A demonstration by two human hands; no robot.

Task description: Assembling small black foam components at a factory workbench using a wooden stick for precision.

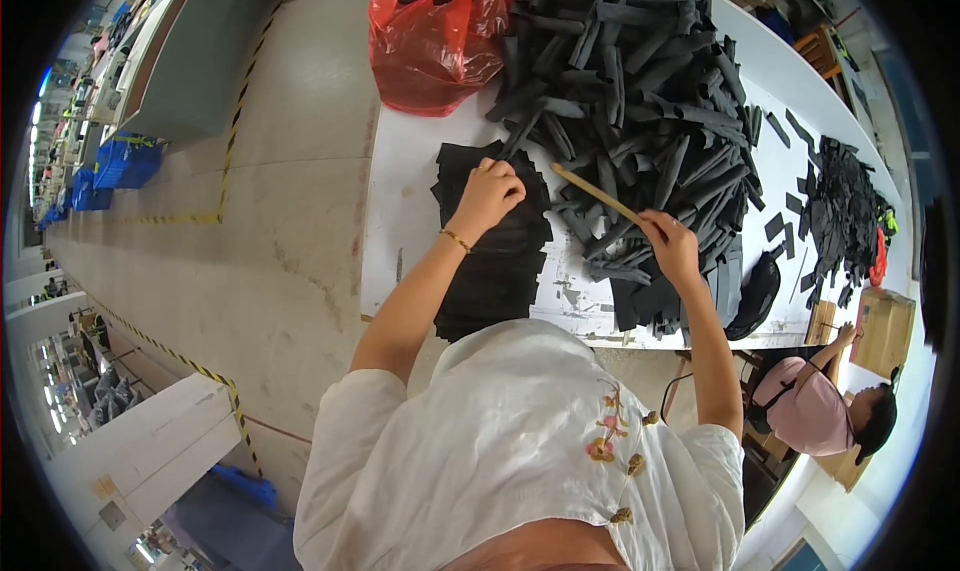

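Over the white table [405, 211], your right hand [672, 246] grips one end of a thin wooden stick [598, 192] slanting toward your left hand [490, 193], which rests curled (whether pinching anything, I cannot tell) on the layered black pieces [490, 286] beneath it, perhaps steadying them.

You wear this camera on your head, the left one of a side-by-side pair, and it looks steeply down over your front. Your white shirt [480, 421] sits nearest to it, filling the lower middle; your left fingers [507, 183] and right fingers [655, 227] lie farther out, above the centre. The wide fisheye takes in the surface [400, 216] ahead of you and the floor [300, 201] to your left, bending straight edges toward its dark, rounded rim.
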